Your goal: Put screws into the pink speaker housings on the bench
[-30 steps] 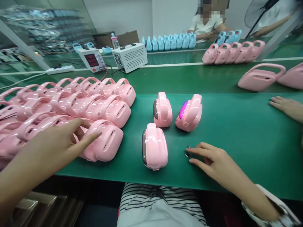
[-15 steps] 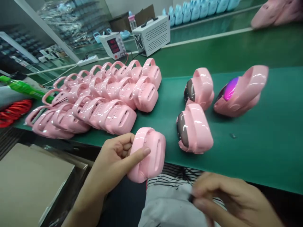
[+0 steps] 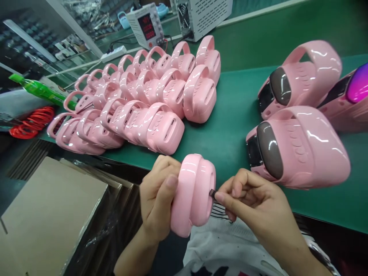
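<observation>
My left hand (image 3: pixel 159 199) is wrapped around a glossy pink device with a carry handle (image 3: pixel 194 195), held up in front of the bench edge. Its slotted side is turned to the right. My right hand (image 3: pixel 253 207) pinches a small black plug-like piece (image 3: pixel 212 193) between thumb and fingertip, its end at the slot. Whether it has entered the slot I cannot tell. To the right, a similar pink device with a dark front (image 3: pixel 304 149) stands on the green mat, with another (image 3: pixel 310 76) behind it. A third shows a lit purple panel (image 3: pixel 358 86) at the right edge.
Several rows of pink devices (image 3: pixel 163 130) fill the left of the green mat (image 3: pixel 232 96). Behind them stand a power supply with red digits (image 3: pixel 146 27) and a vented grey box (image 3: pixel 207 17). A green bottle (image 3: pixel 40 90), red cable coil (image 3: pixel 31 122) and cardboard (image 3: pixel 51 214) lie left.
My right hand has come up and left, bringing the small black piece to the held device's slot. My left hand has turned the device. The view has shifted closer to the devices on the right.
</observation>
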`<state>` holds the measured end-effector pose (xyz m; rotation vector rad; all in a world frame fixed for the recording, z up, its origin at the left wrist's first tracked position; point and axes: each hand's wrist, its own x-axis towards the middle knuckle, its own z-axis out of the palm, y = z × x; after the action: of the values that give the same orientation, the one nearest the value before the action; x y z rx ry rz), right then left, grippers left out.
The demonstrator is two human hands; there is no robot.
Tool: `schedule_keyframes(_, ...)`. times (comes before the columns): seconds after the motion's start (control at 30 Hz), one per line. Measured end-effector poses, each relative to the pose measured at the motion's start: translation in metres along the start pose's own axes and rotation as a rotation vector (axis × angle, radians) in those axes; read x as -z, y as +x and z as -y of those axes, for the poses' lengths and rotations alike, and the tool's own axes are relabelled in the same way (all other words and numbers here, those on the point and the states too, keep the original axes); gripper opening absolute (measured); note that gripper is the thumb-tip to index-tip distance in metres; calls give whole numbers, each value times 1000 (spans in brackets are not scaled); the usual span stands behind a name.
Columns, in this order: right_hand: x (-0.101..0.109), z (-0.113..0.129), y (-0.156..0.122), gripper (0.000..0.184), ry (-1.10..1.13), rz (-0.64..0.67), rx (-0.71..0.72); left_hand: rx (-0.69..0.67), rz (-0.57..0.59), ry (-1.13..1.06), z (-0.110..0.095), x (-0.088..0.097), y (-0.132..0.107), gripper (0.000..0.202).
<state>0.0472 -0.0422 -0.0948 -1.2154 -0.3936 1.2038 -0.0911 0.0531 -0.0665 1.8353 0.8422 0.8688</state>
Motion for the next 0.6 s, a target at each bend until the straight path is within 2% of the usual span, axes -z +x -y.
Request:
schedule_keyframes(0.13,0,2,-2,40,-64,23,15,156,108,-96,16,-1,4,21)
schedule_keyframes(0.23,0,4,-1,40,-88,48,-7,208,192,-206,22,-1,0,14)
schedule_keyframes(0.43,-2,5,8,35,-147,147,-35,337,161,-364,22,-2,-6,42)
schedule_keyframes(0.6,-5,-19,8,37,-65,39,-15,445,185,-292,16,-4,-2,48)
